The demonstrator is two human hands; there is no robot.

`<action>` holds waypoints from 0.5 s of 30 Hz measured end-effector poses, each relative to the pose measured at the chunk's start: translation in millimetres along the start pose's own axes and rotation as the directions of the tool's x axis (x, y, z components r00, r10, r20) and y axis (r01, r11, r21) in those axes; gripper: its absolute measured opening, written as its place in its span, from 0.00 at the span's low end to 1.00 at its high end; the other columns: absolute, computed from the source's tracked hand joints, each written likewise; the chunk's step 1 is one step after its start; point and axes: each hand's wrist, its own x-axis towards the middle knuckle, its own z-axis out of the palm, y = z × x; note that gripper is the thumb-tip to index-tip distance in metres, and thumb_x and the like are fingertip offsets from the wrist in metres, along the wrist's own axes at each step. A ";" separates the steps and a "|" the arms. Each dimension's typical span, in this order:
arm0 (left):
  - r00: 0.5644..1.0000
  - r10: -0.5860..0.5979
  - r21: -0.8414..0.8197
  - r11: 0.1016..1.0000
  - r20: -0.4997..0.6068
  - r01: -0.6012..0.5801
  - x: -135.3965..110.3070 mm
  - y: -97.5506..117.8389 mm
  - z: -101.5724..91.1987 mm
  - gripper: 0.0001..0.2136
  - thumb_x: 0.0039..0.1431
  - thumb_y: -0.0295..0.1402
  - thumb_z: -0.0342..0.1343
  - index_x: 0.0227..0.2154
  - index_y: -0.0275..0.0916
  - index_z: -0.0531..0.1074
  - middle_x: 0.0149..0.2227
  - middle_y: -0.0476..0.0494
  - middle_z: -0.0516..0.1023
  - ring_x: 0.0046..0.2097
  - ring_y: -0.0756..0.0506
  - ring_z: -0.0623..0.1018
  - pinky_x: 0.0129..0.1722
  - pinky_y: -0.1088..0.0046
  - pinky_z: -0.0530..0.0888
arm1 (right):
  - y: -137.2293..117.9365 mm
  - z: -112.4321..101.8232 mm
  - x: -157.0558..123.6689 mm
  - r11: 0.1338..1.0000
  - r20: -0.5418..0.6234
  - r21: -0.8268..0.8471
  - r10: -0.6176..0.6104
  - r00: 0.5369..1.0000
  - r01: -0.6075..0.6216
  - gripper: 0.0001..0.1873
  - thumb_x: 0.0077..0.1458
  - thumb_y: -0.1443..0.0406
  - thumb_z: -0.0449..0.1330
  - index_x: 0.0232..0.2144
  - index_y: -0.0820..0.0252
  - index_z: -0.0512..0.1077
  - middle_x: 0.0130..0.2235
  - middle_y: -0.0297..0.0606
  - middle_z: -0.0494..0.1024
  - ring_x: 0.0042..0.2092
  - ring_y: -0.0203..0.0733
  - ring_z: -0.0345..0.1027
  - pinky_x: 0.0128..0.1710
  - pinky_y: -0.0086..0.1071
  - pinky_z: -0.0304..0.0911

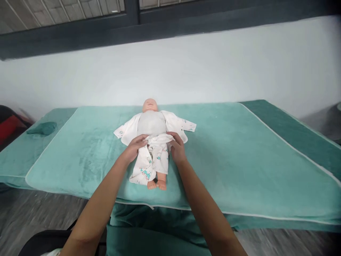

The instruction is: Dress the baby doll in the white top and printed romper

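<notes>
doll [151, 122]: on its back mid-blanket, head toward the wall, bare feet toward the camera
jacket [178, 125]: open, spread to both sides of the grey torso
pants [152, 160]: printed, on the legs, waistband bunched at the hips
left hand [134, 147]: pinches the waistband's left side
right hand [177, 147]: pinches the right side
blanket [239, 160]: teal, white-edged
cloth [42, 128]: dark green, far left

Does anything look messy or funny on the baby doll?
Yes. The plastic baby doll wears its white printed jacket open, spread to both sides, baring the grey cloth tummy. Its white printed trousers are bunched at the waist, where the left hand and right hand grip them.
</notes>
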 end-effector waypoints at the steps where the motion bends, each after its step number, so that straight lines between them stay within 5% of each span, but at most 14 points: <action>1: 1.000 -0.011 -0.037 0.999 -0.002 0.011 -1.7 -0.8 -1.2 0.20 0.48 0.45 0.70 0.40 0.36 0.78 0.36 0.44 0.80 0.36 0.46 0.78 0.39 0.71 0.71 | -2.0 0.3 -2.4 0.999 0.011 0.029 -0.013 1.000 0.013 0.17 0.52 0.57 0.57 0.44 0.56 0.72 0.42 0.37 0.77 0.45 0.44 0.70 0.47 0.36 0.65; 6: 0.998 -0.011 -0.104 0.995 -0.062 0.004 -9.9 -4.5 -2.9 0.18 0.45 0.38 0.72 0.37 0.35 0.76 0.32 0.47 0.78 0.32 0.50 0.75 0.34 0.74 0.69 | -17.4 -3.5 -3.6 0.987 0.155 -0.141 -0.054 0.986 0.076 0.23 0.63 0.48 0.50 0.36 0.57 0.74 0.47 0.43 0.76 0.51 0.47 0.69 0.53 0.40 0.64; 10: 0.988 0.057 -0.037 0.997 -0.142 -0.063 -14.1 -11.0 6.0 0.16 0.45 0.36 0.70 0.35 0.36 0.74 0.32 0.49 0.77 0.33 0.50 0.75 0.36 0.74 0.69 | -36.6 -1.3 4.9 0.883 0.262 -0.413 -0.121 0.958 0.224 0.17 0.56 0.49 0.61 0.29 0.56 0.73 0.45 0.43 0.76 0.51 0.50 0.69 0.59 0.48 0.60; 15: 0.916 0.286 0.238 0.946 -0.282 -0.222 -24.4 -3.9 18.2 0.18 0.50 0.37 0.66 0.44 0.39 0.73 0.46 0.43 0.78 0.51 0.43 0.76 0.53 0.66 0.70 | -103.3 12.0 -4.7 0.819 0.329 -0.453 -0.212 0.920 0.351 0.23 0.57 0.51 0.64 0.52 0.52 0.72 0.57 0.45 0.73 0.61 0.53 0.64 0.63 0.55 0.59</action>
